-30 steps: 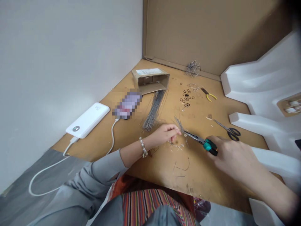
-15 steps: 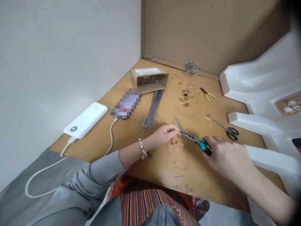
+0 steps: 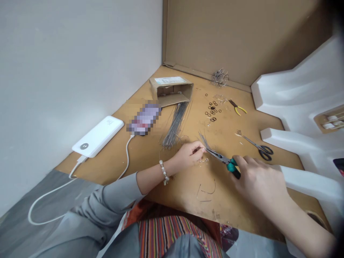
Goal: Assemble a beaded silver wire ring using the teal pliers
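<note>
My right hand [image 3: 258, 179] is wrapped round the green and black handles of long-nose pliers [image 3: 221, 157]. The plier tips reach to the fingertips of my left hand [image 3: 191, 154], which are pinched together. A thin wire [image 3: 203, 148] seems to sit between those fingers and the jaws, though most of it is hidden. Below my left hand lie small loose bits of wire [image 3: 205, 160]. Just beyond the fingers is a small bunch of straight grey wires [image 3: 204, 139]. A larger wire bundle [image 3: 174, 125] lies to the left of it.
An open cardboard box [image 3: 173, 94] stands behind the large bundle. Dark rings [image 3: 213, 111], yellow-handled pliers [image 3: 237, 107] and scissors [image 3: 260, 148] lie further right. A phone [image 3: 145, 118] and white power bank [image 3: 98, 136] with cables are at left. White foam [image 3: 290, 136] borders the right side.
My left hand has turned slightly, its fingers curling more and covering some wire bits below. The pliers have stayed almost in place at the fingertips.
</note>
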Demonstrator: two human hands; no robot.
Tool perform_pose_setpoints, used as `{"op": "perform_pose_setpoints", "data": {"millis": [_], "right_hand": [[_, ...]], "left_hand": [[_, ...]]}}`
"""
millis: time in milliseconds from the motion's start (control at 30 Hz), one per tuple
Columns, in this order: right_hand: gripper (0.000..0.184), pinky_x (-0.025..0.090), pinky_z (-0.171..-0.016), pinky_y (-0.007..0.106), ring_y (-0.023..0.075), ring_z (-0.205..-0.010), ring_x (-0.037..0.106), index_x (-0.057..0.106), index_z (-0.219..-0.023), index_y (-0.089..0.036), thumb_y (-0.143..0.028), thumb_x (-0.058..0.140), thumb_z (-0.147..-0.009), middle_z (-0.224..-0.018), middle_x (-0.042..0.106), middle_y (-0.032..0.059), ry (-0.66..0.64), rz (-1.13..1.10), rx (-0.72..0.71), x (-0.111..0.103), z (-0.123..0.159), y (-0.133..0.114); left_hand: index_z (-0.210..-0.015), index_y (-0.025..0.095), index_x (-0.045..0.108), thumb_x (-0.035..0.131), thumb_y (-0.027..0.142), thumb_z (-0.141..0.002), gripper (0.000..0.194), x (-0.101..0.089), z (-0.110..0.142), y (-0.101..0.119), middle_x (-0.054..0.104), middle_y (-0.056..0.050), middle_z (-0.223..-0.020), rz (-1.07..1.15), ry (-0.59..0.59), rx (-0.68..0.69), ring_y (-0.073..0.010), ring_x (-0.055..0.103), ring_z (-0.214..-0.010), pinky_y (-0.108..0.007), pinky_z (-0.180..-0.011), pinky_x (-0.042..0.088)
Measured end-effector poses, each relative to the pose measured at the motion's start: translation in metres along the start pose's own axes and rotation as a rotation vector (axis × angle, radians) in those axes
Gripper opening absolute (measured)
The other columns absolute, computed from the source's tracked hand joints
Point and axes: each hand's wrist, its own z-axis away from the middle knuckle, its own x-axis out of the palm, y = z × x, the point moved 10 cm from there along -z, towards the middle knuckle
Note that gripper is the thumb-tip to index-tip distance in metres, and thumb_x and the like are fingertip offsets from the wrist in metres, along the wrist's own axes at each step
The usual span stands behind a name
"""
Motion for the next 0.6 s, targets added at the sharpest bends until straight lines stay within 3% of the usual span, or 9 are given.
{"op": "perform_pose_setpoints", "data": {"millis": [167,600], "right_hand": [[0.015,0.015,-0.05,0.028,0.0167,-0.051,0.054,0.062,-0.078,-0.017,-0.03,0.056,-0.077,-0.059,0.059,0.0028,0.061,0.019,-0.013,-0.0044,0.0037,-0.0038],[0.016,0.014,-0.051,0.028,0.0169,-0.052,0.052,0.057,-0.073,-0.017,-0.028,0.05,-0.081,-0.06,0.057,0.0037,0.081,0.06,-0.031,-0.0065,0.0037,-0.0094]], "left_hand": [[-0.073,0.016,0.052,0.045,0.03,-0.086,0.02,-0.002,0.0012,0.006,0.049,0.005,-0.058,-0.054,0.031,0.041,-0.007,0.036,-0.05,-0.019,-0.048,0.028],[-0.074,0.017,0.054,0.042,0.026,-0.088,0.02,-0.0016,0.0011,0.0024,0.057,0.002,-0.063,-0.089,0.007,0.013,-0.0081,0.044,-0.052,-0.02,-0.052,0.032]]}}
